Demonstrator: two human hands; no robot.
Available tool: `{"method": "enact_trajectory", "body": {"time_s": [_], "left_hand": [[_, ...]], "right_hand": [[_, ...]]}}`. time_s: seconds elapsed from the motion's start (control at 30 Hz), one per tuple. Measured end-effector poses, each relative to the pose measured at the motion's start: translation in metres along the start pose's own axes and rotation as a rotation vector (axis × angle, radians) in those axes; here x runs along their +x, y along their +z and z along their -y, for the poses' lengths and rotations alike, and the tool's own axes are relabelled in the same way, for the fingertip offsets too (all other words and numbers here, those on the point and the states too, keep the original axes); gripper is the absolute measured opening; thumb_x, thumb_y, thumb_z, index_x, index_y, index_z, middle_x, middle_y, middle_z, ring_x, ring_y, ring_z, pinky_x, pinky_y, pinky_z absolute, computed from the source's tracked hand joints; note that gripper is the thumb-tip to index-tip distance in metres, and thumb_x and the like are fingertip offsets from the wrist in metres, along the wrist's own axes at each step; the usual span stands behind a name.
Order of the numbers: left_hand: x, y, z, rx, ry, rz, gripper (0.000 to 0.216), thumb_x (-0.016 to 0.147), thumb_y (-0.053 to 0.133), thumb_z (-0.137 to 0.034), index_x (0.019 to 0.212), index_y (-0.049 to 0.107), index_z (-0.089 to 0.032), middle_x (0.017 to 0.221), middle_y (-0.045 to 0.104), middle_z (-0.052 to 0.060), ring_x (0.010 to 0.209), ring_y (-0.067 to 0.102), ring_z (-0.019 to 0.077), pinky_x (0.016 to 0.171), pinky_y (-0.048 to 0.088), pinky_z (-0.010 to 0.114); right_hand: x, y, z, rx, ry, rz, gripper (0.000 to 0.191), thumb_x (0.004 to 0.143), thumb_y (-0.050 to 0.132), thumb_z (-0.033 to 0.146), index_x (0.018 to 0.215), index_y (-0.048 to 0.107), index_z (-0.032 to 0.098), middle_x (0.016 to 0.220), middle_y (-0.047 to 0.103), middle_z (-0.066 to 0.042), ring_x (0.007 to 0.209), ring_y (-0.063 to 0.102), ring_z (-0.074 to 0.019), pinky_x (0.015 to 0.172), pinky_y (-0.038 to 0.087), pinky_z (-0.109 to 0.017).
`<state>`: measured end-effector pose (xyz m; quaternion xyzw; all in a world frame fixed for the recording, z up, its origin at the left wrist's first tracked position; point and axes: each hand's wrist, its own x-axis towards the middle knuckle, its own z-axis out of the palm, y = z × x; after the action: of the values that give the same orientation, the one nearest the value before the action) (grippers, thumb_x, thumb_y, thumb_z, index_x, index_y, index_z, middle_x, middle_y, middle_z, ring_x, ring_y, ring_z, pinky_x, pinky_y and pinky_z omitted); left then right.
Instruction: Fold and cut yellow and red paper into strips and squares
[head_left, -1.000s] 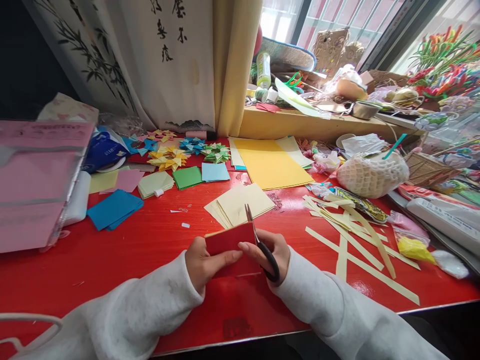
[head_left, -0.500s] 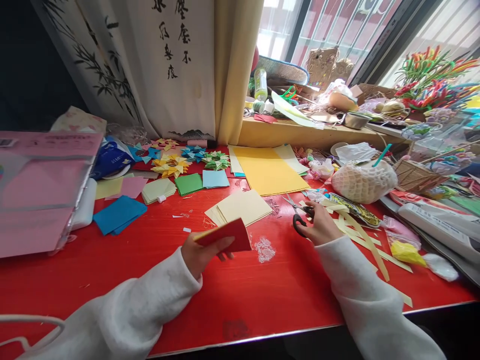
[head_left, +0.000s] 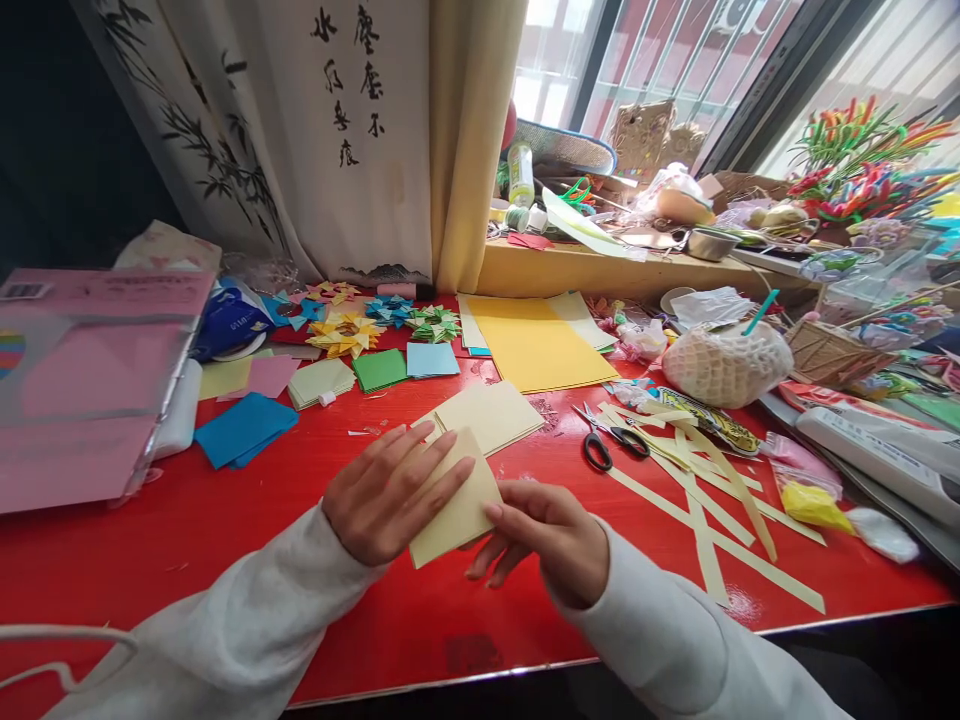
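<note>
A pale yellow paper square (head_left: 459, 505) is held just above the red table (head_left: 247, 500), near its front edge. My left hand (head_left: 386, 490) lies over the sheet's left half with fingers stretched flat on top. My right hand (head_left: 551, 535) pinches the sheet's right edge between thumb and fingers. Black-handled scissors (head_left: 611, 440) lie on the table to the right, apart from both hands. A stack of the same pale yellow squares (head_left: 491, 412) sits just behind the held sheet.
Long pale yellow strips (head_left: 712, 500) lie scattered at the right. A large yellow sheet (head_left: 536, 345), small coloured stacks (head_left: 379, 368), a blue stack (head_left: 244, 428) and folded paper stars (head_left: 345, 332) fill the back. A pink packet (head_left: 82, 385) stands at the left; a net-covered bundle (head_left: 724, 362) at the right.
The scissors went from my right hand onto the table at the right. My right hand came back to the sheet, which now shows its pale yellow side under both hands instead of red.
</note>
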<state>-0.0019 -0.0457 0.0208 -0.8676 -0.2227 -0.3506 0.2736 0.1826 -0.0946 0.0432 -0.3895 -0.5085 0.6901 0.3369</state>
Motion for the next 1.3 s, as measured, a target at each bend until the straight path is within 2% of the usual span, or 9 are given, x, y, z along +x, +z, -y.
{"method": "enact_trajectory", "body": {"time_s": [0.13,0.23,0.3,0.47,0.6,0.77,0.97,1.17,1.3], "left_hand": [[0.002,0.015,0.005,-0.193,-0.477,-0.014,0.035,0.077,0.041,-0.014,0.111,0.047,-0.019,0.114,0.049,0.008,0.104,0.042,0.0204,0.085,0.036,0.036],[0.009,0.016,0.009,-0.563,-0.864,0.063,0.032,0.082,0.030,-0.022,0.109,0.047,-0.017,0.101,0.057,0.007,0.087,0.048,0.0170,0.074,0.040,0.031],[0.011,0.014,0.009,-0.810,-1.008,0.119,0.035,0.082,0.027,-0.029,0.111,0.044,-0.018,0.092,0.060,0.005,0.071,0.049,0.0137,0.063,0.041,0.026],[0.010,0.013,0.003,-1.113,-1.053,0.317,0.035,0.069,0.052,-0.034,0.102,0.051,-0.022,0.070,0.057,0.000,0.049,0.043,0.0079,0.042,0.033,0.018],[0.010,0.014,0.001,-1.203,-1.220,0.250,0.029,0.071,0.050,-0.034,0.096,0.052,-0.021,0.055,0.048,-0.004,0.039,0.037,0.0062,0.033,0.028,0.017],[0.010,0.016,0.000,-1.188,-1.223,0.281,0.034,0.071,0.049,-0.035,0.102,0.048,-0.020,0.056,0.049,-0.003,0.034,0.036,0.0054,0.032,0.030,0.018],[0.003,0.022,-0.004,-1.025,-1.093,0.332,0.032,0.071,0.050,-0.035,0.100,0.053,-0.021,0.054,0.048,-0.003,0.042,0.042,0.0064,0.038,0.033,0.017],[0.006,0.024,0.000,-1.475,-1.289,0.266,0.039,0.075,0.043,-0.036,0.108,0.044,-0.015,0.046,0.045,-0.004,0.037,0.046,0.0098,0.030,0.036,0.018],[0.006,0.027,0.003,-1.615,-1.333,0.243,0.026,0.071,0.051,-0.032,0.089,0.052,-0.013,0.043,0.048,-0.003,0.035,0.047,0.0094,0.027,0.035,0.017]], "right_hand": [[0.014,-0.019,0.003,-0.251,-0.042,-0.076,0.029,0.074,0.043,0.039,0.080,0.049,0.011,0.066,0.057,-0.006,0.050,0.058,-0.0117,0.044,0.047,-0.023],[0.020,-0.033,0.008,-0.628,-0.058,-0.061,0.026,0.078,0.036,0.034,0.070,0.048,0.013,0.059,0.056,-0.002,0.043,0.054,-0.0086,0.040,0.043,-0.020],[0.023,-0.036,0.011,-0.817,-0.088,-0.033,0.026,0.080,0.033,0.030,0.063,0.047,0.015,0.050,0.053,0.001,0.036,0.048,-0.0058,0.037,0.038,-0.018],[0.034,-0.041,0.010,-0.895,-0.210,-0.057,0.019,0.074,0.044,0.029,0.061,0.049,0.016,0.045,0.046,0.004,0.037,0.041,-0.0048,0.036,0.031,-0.017],[0.044,-0.047,-0.005,-0.529,-0.253,-0.210,0.032,0.067,0.055,0.035,0.092,0.049,0.017,0.065,0.051,0.001,0.061,0.051,-0.0097,0.052,0.042,-0.020],[0.046,-0.038,-0.021,-0.043,-0.053,-0.049,0.039,0.074,0.044,0.038,0.107,0.039,0.018,0.076,0.054,-0.003,0.058,0.056,-0.0113,0.055,0.049,-0.029],[0.043,-0.030,-0.027,0.080,-0.002,-0.043,0.042,0.072,0.046,0.039,0.111,0.035,0.024,0.090,0.051,-0.005,0.063,0.058,-0.0145,0.040,0.052,-0.029],[0.049,-0.038,-0.033,0.144,-0.052,-0.101,0.042,0.069,0.051,0.038,0.107,0.040,0.023,0.087,0.052,-0.005,0.068,0.056,-0.0169,0.037,0.052,-0.026],[0.052,-0.039,-0.037,0.232,-0.034,-0.020,0.043,0.068,0.053,0.038,0.106,0.040,0.022,0.084,0.056,-0.005,0.060,0.057,-0.0162,0.036,0.051,-0.026]]}}
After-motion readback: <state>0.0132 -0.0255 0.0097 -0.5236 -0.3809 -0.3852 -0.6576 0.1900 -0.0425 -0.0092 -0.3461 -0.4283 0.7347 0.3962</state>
